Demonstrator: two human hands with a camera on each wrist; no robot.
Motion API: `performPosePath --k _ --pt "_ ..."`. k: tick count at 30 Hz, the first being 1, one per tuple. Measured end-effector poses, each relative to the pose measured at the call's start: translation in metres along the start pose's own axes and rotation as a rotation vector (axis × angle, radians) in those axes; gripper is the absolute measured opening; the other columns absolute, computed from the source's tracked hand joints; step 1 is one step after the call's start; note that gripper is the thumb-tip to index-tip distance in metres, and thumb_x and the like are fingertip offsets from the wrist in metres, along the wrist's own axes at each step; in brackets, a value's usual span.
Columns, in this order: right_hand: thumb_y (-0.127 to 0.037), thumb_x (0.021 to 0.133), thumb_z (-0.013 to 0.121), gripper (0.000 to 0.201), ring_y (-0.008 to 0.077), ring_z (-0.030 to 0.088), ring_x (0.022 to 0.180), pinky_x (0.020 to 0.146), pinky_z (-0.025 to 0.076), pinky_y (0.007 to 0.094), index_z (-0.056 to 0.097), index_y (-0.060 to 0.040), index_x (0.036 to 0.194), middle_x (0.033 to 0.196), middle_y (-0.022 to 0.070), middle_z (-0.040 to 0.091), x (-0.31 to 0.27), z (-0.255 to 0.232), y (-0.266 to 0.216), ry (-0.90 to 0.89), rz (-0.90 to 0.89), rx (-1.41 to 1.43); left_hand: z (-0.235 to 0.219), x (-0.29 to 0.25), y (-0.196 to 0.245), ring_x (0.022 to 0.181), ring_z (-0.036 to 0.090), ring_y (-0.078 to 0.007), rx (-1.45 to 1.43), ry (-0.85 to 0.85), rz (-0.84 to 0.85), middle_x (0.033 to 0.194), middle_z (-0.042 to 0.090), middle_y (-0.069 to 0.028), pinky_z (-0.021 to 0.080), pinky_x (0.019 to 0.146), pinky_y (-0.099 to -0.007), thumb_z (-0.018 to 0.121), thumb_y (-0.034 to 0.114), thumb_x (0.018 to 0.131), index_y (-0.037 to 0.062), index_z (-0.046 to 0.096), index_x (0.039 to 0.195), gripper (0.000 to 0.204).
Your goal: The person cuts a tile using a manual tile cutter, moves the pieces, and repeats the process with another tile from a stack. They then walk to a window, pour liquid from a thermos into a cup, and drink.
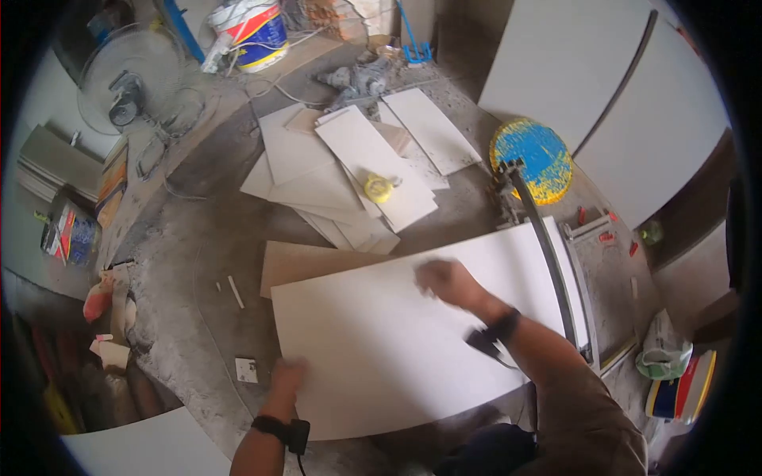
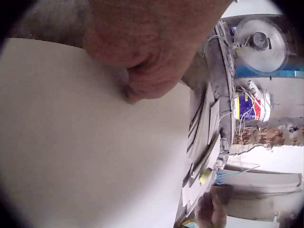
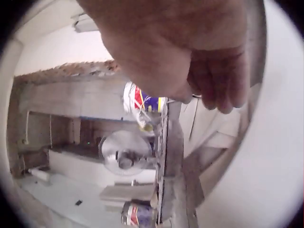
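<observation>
A large white board (image 1: 381,349) lies before the person, its right part under the dark rail of a cutter (image 1: 548,262). The left hand (image 1: 289,381) grips the board's left edge; in the left wrist view that hand (image 2: 142,52) has its thumb and fingers at the edge of the board (image 2: 95,142). Above the board's far half hangs the right hand (image 1: 451,282), blurred and holding nothing. In the right wrist view its fingers (image 3: 216,85) are loosely bent, with the board (image 3: 256,180) beside them.
Cut white tiles (image 1: 317,166) lie piled beyond the board, a yellow tape measure (image 1: 378,188) on top. A blue and yellow round lid (image 1: 533,161) is at the back right. A fan (image 1: 127,87) and a paint bucket (image 1: 254,36) stand at the back left.
</observation>
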State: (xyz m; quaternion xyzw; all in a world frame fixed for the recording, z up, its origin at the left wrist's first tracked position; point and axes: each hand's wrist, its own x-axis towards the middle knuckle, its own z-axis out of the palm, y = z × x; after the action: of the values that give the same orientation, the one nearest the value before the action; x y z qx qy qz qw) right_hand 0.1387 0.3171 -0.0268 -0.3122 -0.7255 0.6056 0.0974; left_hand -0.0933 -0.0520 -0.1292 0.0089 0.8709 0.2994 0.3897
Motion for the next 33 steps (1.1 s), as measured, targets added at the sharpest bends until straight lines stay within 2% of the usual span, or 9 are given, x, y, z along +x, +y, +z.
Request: performPosePath --k 8,12,14,17,22,24,26,28,33 --pt "-0.012 0.080 0.070 0.024 0.0345 0.064 0.087 0.076 0.052 0.0394 0.064 0.0005 0.100 0.094 0.0186 0.066 -0.381 -0.095 0.040 0.788 0.214 -0.656 -0.012 -0.009 0.004 0.103 0.061 -0.0280 0.026 -0.279 0.287 0.115 0.059 -0.0186 0.053 0.082 -0.0392 0.062 0.036 0.090 -0.0055 0.048 0.125 0.056" --pt "-0.034 0.079 0.070 0.055 0.0382 0.053 0.110 0.096 0.040 0.0468 0.054 -0.0023 0.121 0.118 0.0210 0.057 -0.547 -0.096 0.054 0.845 0.792 -1.015 0.009 -0.015 0.028 0.107 0.060 -0.0297 -0.209 -0.254 0.032 0.119 0.060 -0.0150 0.051 0.089 -0.0430 0.051 0.032 0.098 -0.0029 0.048 0.128 0.046" --pt "-0.047 0.081 0.065 0.059 0.0384 0.055 0.111 0.096 0.042 0.0468 0.058 -0.0031 0.120 0.117 0.0223 0.059 -0.606 -0.074 0.066 0.740 1.061 -0.752 0.007 -0.018 0.029 0.106 0.060 -0.0304 -0.228 -0.365 0.050 0.119 0.060 -0.0171 0.053 0.086 -0.0420 0.050 0.032 0.098 -0.0035 0.047 0.129 0.047" --pt "-0.050 0.080 0.065 0.052 0.0379 0.063 0.092 0.082 0.049 0.0440 0.066 -0.0033 0.103 0.096 0.0213 0.065 -0.641 -0.053 0.075 0.614 1.232 -0.488 -0.010 0.013 0.011 0.107 0.060 -0.0320 0.304 -0.367 0.295 0.121 0.058 -0.0208 0.052 0.087 -0.0411 0.048 0.032 0.099 -0.0040 0.045 0.131 0.048" --pt "-0.050 0.076 0.071 0.048 0.0361 0.065 0.071 0.066 0.051 0.0428 0.068 -0.0032 0.085 0.074 0.0187 0.065 -0.676 -0.045 0.084 0.688 1.086 -0.601 0.013 -0.035 0.042 0.102 0.061 -0.0326 0.006 -0.182 0.155 0.119 0.059 -0.0179 0.052 0.087 -0.0422 0.048 0.031 0.098 -0.0057 0.046 0.129 0.048" --pt "-0.045 0.074 0.074 0.043 0.0357 0.064 0.062 0.058 0.048 0.0419 0.066 -0.0025 0.075 0.065 0.0188 0.062 -0.681 -0.053 0.068 0.706 1.050 -0.527 -0.016 0.011 0.009 0.105 0.060 -0.0324 0.747 -0.246 0.676 0.120 0.058 -0.0173 0.051 0.088 -0.0435 0.046 0.030 0.100 -0.0044 0.046 0.130 0.045" --pt "-0.050 0.074 0.073 0.048 0.0353 0.062 0.058 0.055 0.047 0.0418 0.067 -0.0028 0.075 0.062 0.0182 0.061 -0.692 -0.057 0.057 0.662 1.097 -0.531 -0.020 0.023 -0.005 0.106 0.060 -0.0327 0.637 -0.386 0.647 0.121 0.058 -0.0168 0.051 0.090 -0.0450 0.044 0.028 0.101 -0.0028 0.046 0.131 0.043" --pt "-0.049 0.074 0.072 0.046 0.0365 0.063 0.060 0.057 0.048 0.0428 0.067 -0.0031 0.073 0.062 0.0184 0.061 -0.721 -0.052 0.075 0.647 1.109 -0.627 0.000 0.005 0.014 0.106 0.060 -0.0334 -0.330 -0.503 0.052 0.121 0.058 -0.0164 0.051 0.091 -0.0468 0.043 0.027 0.102 -0.0011 0.045 0.132 0.041" --pt "-0.043 0.075 0.069 0.041 0.0387 0.061 0.058 0.055 0.048 0.0445 0.064 -0.0027 0.070 0.060 0.0189 0.059 -0.728 -0.050 0.051 0.661 1.055 -0.665 -0.005 -0.019 0.033 0.107 0.059 -0.0351 -0.149 -0.395 0.046 0.120 0.059 -0.0165 0.049 0.093 -0.0491 0.045 0.033 0.101 -0.0016 0.046 0.131 0.046"
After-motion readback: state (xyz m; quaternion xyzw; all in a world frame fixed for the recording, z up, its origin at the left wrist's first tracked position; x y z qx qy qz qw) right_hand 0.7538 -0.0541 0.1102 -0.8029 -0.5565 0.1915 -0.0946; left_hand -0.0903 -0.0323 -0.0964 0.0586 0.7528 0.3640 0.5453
